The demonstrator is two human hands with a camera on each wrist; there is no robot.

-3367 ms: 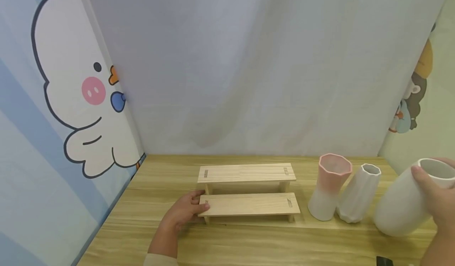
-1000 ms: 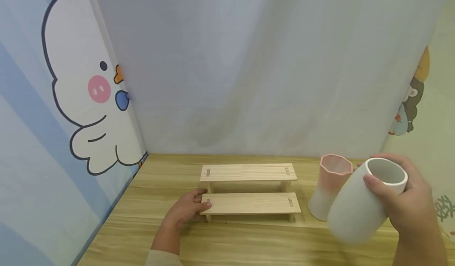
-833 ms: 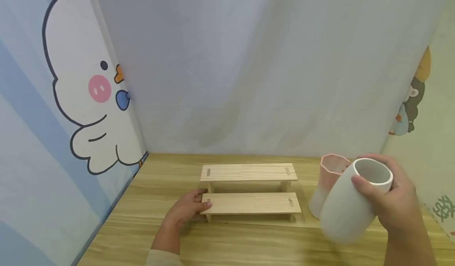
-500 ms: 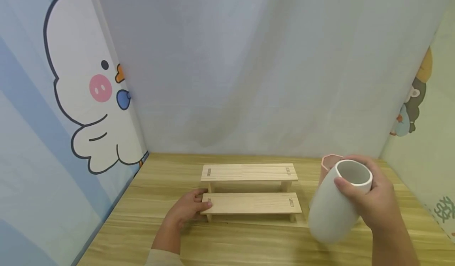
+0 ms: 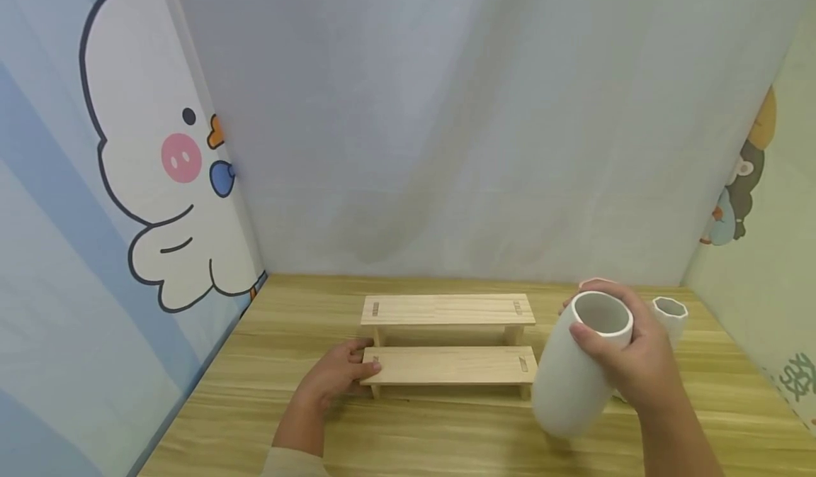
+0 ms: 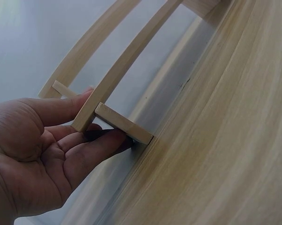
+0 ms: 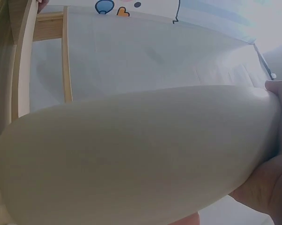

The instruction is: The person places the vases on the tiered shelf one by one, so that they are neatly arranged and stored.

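Observation:
My left hand (image 5: 338, 372) pinches the left end of a two-tier wooden display stand (image 5: 446, 365), thumb on top of the lower board and fingers around its end support, as the left wrist view shows (image 6: 117, 122). In my right hand (image 5: 637, 363) is a smooth white vase (image 5: 567, 385), gripped near its rim with the thumb on the near side. The vase leans, mouth toward the right, its base just right of the lower board's end. Its pale body (image 7: 131, 154) fills much of the right wrist view.
Behind my right hand, only the rim of a pink vase (image 5: 598, 281) shows. A small faceted white vase (image 5: 671, 315) stands to its right, partly covered by the hand. The wood-grain table (image 5: 287, 321) meets a grey curtain (image 5: 408, 144) at the back.
My right hand has carried the smooth white vase leftward from the far right, past the other vases, to the stand's right end. My left hand keeps its hold on the stand.

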